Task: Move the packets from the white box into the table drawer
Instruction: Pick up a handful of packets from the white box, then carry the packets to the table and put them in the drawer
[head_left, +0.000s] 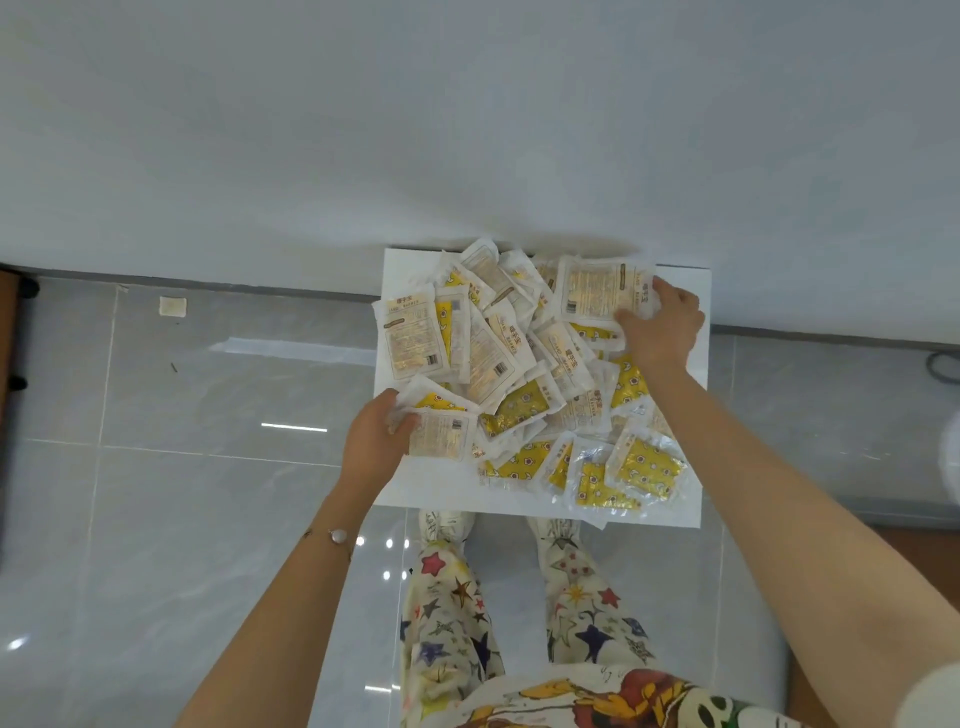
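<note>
A white box (441, 493) lies on the grey floor by the wall, heaped with several yellow-and-white packets (514, 358). My left hand (376, 441) is at the heap's near left edge, fingers closed on a white packet (441, 434). My right hand (662, 330) is at the far right of the heap, gripping the edge of a large white packet (597, 291). No table drawer is in view.
A white wall (467, 130) rises right behind the box. Grey glossy floor tiles (182, 467) spread to the left. My legs in star-print trousers (452, 613) stand just in front of the box. A dark furniture edge (8, 332) shows at far left.
</note>
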